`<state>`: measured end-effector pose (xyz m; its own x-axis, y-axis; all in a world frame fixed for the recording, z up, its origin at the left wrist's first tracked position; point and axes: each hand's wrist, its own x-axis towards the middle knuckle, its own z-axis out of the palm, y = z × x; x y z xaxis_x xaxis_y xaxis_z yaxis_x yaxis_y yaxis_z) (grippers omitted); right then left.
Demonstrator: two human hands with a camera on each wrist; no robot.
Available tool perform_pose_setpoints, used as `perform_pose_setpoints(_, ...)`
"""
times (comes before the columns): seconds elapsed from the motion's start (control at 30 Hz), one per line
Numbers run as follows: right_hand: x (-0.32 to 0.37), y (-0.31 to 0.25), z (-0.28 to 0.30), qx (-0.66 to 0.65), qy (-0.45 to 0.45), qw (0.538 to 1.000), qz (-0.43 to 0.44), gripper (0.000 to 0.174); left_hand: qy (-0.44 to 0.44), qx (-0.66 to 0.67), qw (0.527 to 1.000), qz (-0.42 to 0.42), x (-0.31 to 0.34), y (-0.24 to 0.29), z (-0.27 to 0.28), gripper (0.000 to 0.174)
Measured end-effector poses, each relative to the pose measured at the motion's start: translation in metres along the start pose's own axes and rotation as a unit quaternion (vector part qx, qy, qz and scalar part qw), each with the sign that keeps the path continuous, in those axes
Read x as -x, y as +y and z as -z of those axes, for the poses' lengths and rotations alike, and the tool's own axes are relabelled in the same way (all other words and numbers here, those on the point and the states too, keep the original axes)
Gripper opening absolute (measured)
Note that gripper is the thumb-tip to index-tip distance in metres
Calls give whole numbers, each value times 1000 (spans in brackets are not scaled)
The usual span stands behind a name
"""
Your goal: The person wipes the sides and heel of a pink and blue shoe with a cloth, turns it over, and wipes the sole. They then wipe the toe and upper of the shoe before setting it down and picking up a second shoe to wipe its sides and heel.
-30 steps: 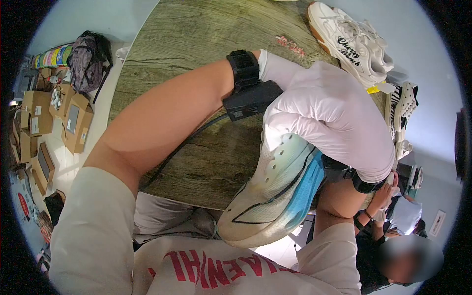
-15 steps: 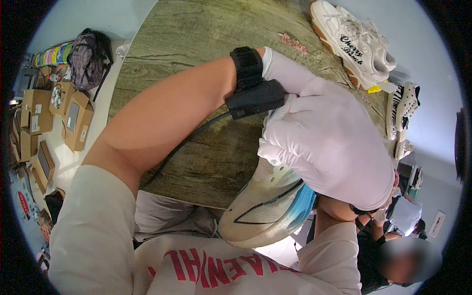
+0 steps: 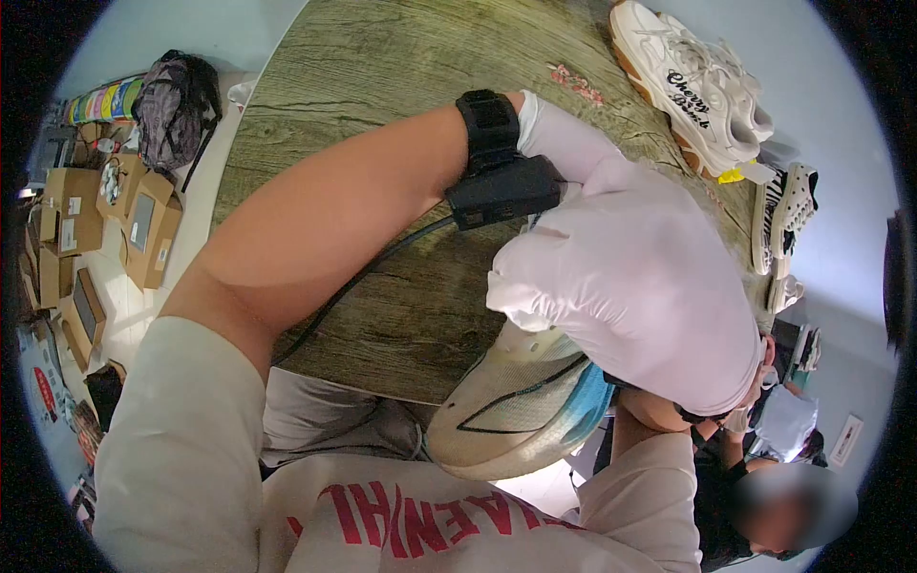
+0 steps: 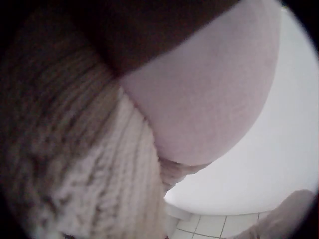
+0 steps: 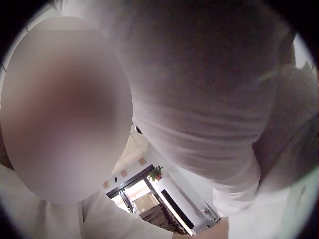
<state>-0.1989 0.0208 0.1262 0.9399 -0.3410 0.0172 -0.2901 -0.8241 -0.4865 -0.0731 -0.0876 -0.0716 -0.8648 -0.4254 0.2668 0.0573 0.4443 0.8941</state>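
Note:
A white running shoe [image 3: 516, 401] with blue on its side points its toe toward my shirt, past the table's near edge. My right hand [image 3: 650, 277], in a white glove, covers the shoe's opening, its fingers curled over the lacing area. Only one eyelet or so shows beyond them. Behind it, my gloved left hand [image 3: 578, 143] reaches in from the far side; its fingers are hidden. In the left wrist view, ribbed knit fabric [image 4: 124, 164] lies close against a glove [image 4: 209, 94]. White glove fabric [image 5: 209, 119] fills much of the right wrist view.
White lettered sneakers [image 3: 697, 95] stand at the wooden table's [image 3: 373, 67] back right, with patterned shoes [image 3: 788, 215] beyond. A cable [image 3: 382, 263] trails from the left wrist camera. Another person [image 3: 735, 477] is at lower right; cardboard boxes [image 3: 72, 210] lie left.
My right hand has turned and slid lower over the shoe, covering most of the eyelets and blue side. My left hand has shifted slightly right. The shoe's toe stays nearly in place.

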Motion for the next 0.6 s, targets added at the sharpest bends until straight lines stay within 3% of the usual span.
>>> perform_pose_setpoints(0.07, -2, 0, 4, 22, -54, 994, 91, 11, -3, 8, 1000, 17, -6, 17, 1, 32)
perform_pose_setpoints(0.1, -2, -5, 6, 21, -54, 994, 91, 11, -3, 11, 1000, 24, -8, 22, 0, 31)
perform_pose_setpoints(0.17, 1, -16, 9, 264, -24, 949, 174, 12, -3, 17, 999, 37, -10, 32, -1, 31)
perform_pose_setpoints(0.2, 1, -15, 9, 275, -21, 944, 180, 12, 1, 10, 1000, 23, -10, 31, -2, 32)
perform_pose_setpoints(0.37, 0, 2, 10, -4, 20, 997, 71, 12, 8, 10, 1000, 2, -11, 13, -3, 33)
perform_pose_setpoints(0.43, 1, 13, 13, -101, 104, 989, 6, 12, 15, 15, 1000, -6, -15, -6, -3, 33)
perform_pose_setpoints(0.5, 7, 20, 14, -210, 249, 943, -63, 12, 37, 9, 999, -29, -17, -14, -7, 34)
perform_pose_setpoints(0.57, 8, 24, 21, -225, 361, 900, -99, 12, 51, 8, 998, -32, -18, -10, -8, 34)
perform_pose_setpoints(0.6, 7, 11, 31, -71, 390, 900, -183, 18, 39, 130, 985, 103, -12, 30, -9, 34)
